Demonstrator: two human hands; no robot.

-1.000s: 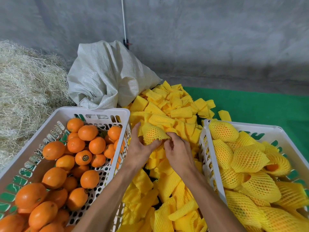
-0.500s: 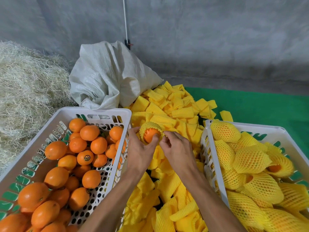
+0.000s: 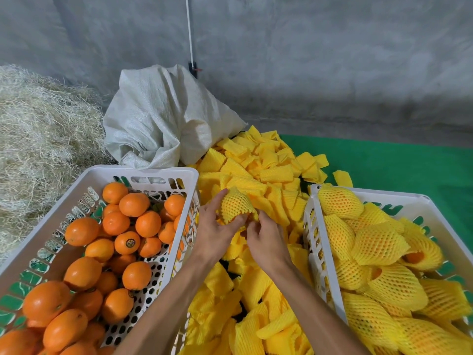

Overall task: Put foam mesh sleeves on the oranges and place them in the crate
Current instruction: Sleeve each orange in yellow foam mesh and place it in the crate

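Note:
An orange wrapped in a yellow foam mesh sleeve [image 3: 234,204] is held above the sleeve pile, between the two crates. My left hand [image 3: 216,233] grips it from the left and below, index finger up its side. My right hand [image 3: 265,238] pinches the sleeve's lower edge from the right. The fruit inside is fully covered by mesh. A white crate [image 3: 143,172] at the left holds several bare oranges [image 3: 133,204]. A white crate [image 3: 399,194] at the right holds several sleeved oranges [image 3: 376,244].
A heap of flat yellow foam sleeves [image 3: 258,172] fills the gap between the crates. Behind it lies a white woven sack [image 3: 163,116]. Pale straw [image 3: 43,139] is piled at the far left. Green matting [image 3: 399,160] and a grey wall lie beyond.
Half a second ago the orange's end showed through the sleeve's opening; now the mesh covers it completely. Both hands have stayed at the same spot, turning the wrapped fruit.

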